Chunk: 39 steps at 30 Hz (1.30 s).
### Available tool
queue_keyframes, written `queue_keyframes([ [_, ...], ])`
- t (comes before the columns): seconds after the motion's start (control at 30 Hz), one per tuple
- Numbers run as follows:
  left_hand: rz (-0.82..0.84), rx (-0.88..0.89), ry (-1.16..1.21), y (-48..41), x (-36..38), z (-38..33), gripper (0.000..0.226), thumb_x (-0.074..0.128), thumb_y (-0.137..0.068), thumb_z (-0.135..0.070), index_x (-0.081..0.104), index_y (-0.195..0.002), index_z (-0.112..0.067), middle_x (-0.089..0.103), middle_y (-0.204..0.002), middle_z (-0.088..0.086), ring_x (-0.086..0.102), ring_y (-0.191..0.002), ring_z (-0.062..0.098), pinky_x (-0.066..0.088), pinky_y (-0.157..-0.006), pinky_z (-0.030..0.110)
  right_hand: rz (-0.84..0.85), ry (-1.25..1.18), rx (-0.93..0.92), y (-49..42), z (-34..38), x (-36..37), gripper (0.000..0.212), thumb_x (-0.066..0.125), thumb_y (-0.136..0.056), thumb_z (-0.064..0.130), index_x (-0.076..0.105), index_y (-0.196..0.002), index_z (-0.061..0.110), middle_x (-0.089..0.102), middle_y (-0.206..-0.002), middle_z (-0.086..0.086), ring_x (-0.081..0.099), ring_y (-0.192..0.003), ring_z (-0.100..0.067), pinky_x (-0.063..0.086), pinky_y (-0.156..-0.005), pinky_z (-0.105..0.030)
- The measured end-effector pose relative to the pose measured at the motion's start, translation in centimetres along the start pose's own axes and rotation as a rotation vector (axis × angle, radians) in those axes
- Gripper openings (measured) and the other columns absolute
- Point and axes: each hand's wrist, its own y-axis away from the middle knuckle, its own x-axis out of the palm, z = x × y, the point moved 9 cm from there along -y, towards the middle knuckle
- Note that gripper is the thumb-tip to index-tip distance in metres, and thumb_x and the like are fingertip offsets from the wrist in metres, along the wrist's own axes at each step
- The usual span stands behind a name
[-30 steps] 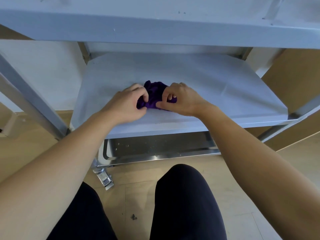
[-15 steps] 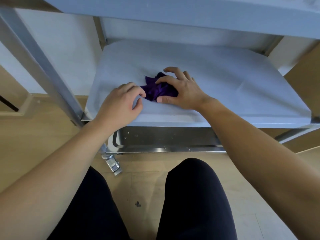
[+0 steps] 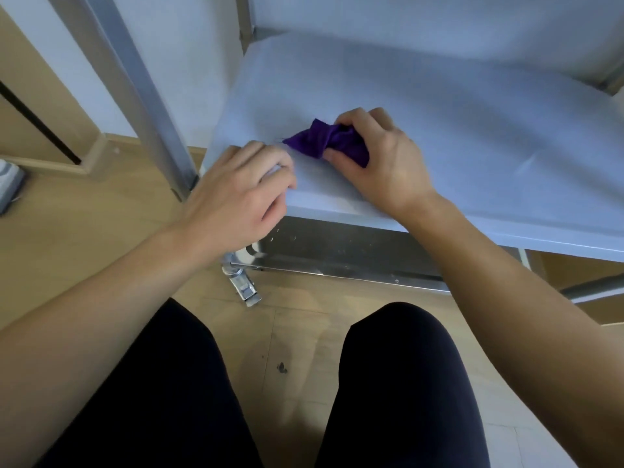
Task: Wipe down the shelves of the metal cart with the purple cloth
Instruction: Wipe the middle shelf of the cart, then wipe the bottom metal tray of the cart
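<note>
On the cart shelf (image 3: 479,146), right hand (image 3: 385,163) gripping bunched purple cloth (image 3: 324,143), left hand (image 3: 236,194) loosely curled at its edge

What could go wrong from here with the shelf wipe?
1. The purple cloth is bunched into a small wad in the right hand, so each pass covers little of the shelf and patches may be missed.
2. The cart stands on a caster; whether it is locked cannot be told, so a hard push might roll it, though the left hand at the shelf corner may steady it.
</note>
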Motion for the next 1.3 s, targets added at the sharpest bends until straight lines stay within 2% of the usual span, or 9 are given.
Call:
queue_keyframes([
  [0.13, 0.018, 0.185, -0.035, 4.8, -0.8, -1.6, 0.012, 0.051, -0.082, 0.0, 0.062, -0.081, -0.004, 0.063, -0.091, 0.009, 0.057, -0.081, 0.031, 0.043, -0.065, 0.042, 0.032, -0.008, -0.072, 2.3, 3.5, 0.1, 0.041, 0.058, -0.088, 0.053, 0.056, -0.12, 0.028, 0.054, -0.112, 0.002, 0.06, -0.088, -0.026, 0.052, -0.07, -0.037],
  [0.27, 0.285, 0.34, -0.062, 11.0, 2.2, -1.4, 0.015, 0.047, -0.09, -0.014, 0.059, -0.096, -0.008, 0.06, -0.103, 0.008, 0.056, -0.098, 0.029, 0.046, -0.077, 0.038, 0.158, -0.043, -0.196, 5.5, 6.7, 1.4, 0.041, 0.059, -0.088, 0.053, 0.056, -0.121, 0.029, 0.053, -0.114, 0.003, 0.059, -0.096, -0.022, 0.053, -0.071, -0.039],
  [0.43, 0.469, 0.283, -0.096, 15.2, 5.9, 0.9, 0.03, 0.067, -0.077, -0.02, 0.049, -0.099, -0.009, 0.05, -0.108, 0.01, 0.059, -0.095, 0.031, 0.052, -0.075, 0.038, 0.247, -0.032, -0.413, 9.8, 8.8, 4.1, 0.039, 0.06, -0.088, 0.052, 0.059, -0.121, 0.031, 0.054, -0.111, 0.005, 0.057, -0.093, -0.014, 0.046, -0.068, -0.025],
  [0.53, 0.497, 0.228, -0.068, 15.4, 7.5, 1.3, 0.021, 0.061, -0.078, -0.015, 0.048, -0.094, -0.01, 0.054, -0.102, 0.01, 0.062, -0.091, 0.029, 0.051, -0.072, 0.034, 0.318, -0.043, -0.477, 11.3, 8.6, 7.2, 0.039, 0.057, -0.089, 0.053, 0.058, -0.121, 0.031, 0.054, -0.11, 0.005, 0.056, -0.092, -0.013, 0.047, -0.068, -0.025],
  [0.7, 0.512, 0.223, -0.097, 15.3, 12.5, 1.2, 0.022, 0.05, -0.08, -0.014, 0.062, -0.097, -0.007, 0.061, -0.101, 0.009, 0.061, -0.095, 0.028, 0.051, -0.078, 0.036, 0.441, -0.055, -0.26, 9.3, 2.7, 15.2, 0.045, 0.049, -0.087, 0.057, 0.051, -0.125, 0.034, 0.051, -0.119, 0.007, 0.056, -0.103, -0.016, 0.055, -0.078, -0.041],
  [0.87, 0.568, 0.087, -0.198, 16.6, 19.0, 2.8, 0.03, 0.044, -0.087, -0.019, 0.058, -0.112, -0.012, 0.056, -0.115, 0.002, 0.054, -0.105, 0.021, 0.047, -0.088, 0.031, 0.332, -0.009, -0.074, 4.0, -2.6, 22.5, 0.044, 0.052, -0.088, 0.058, 0.05, -0.123, 0.032, 0.055, -0.121, -0.002, 0.061, -0.1, -0.029, 0.054, -0.079, -0.042],
  [1.0, 0.562, 0.132, -0.26, 17.4, 21.1, 3.2, 0.026, 0.042, -0.089, -0.017, 0.062, -0.104, -0.009, 0.057, -0.106, 0.005, 0.055, -0.099, 0.023, 0.049, -0.083, 0.033, 0.3, 0.049, -0.001, 0.9, -3.5, 25.3, 0.05, 0.05, -0.089, 0.062, 0.05, -0.124, 0.026, 0.053, -0.118, -0.005, 0.059, -0.102, -0.03, 0.054, -0.081, -0.047],
  [1.13, 0.453, -0.005, -0.218, 18.4, 20.8, 3.2, 0.032, 0.046, -0.085, -0.016, 0.06, -0.107, 0.002, 0.057, -0.107, 0.011, 0.057, -0.093, 0.026, 0.053, -0.072, 0.038, 0.236, -0.002, 0.045, 0.9, -2.9, 26.4, 0.052, 0.05, -0.088, 0.063, 0.051, -0.124, 0.025, 0.053, -0.118, -0.006, 0.057, -0.105, -0.029, 0.052, -0.087, -0.046],
  [1.3, 0.441, -0.134, -0.144, 19.4, 20.6, 2.8, 0.046, 0.047, -0.082, -0.01, 0.054, -0.123, 0.007, 0.055, -0.117, 0.016, 0.056, -0.1, 0.03, 0.052, -0.083, 0.04, 0.285, 0.005, -0.117, 6.2, -0.4, 28.6, 0.047, 0.036, -0.099, 0.051, 0.049, -0.137, 0.028, 0.046, -0.134, 0.0, 0.041, -0.118, -0.025, 0.037, -0.106, -0.042],
])
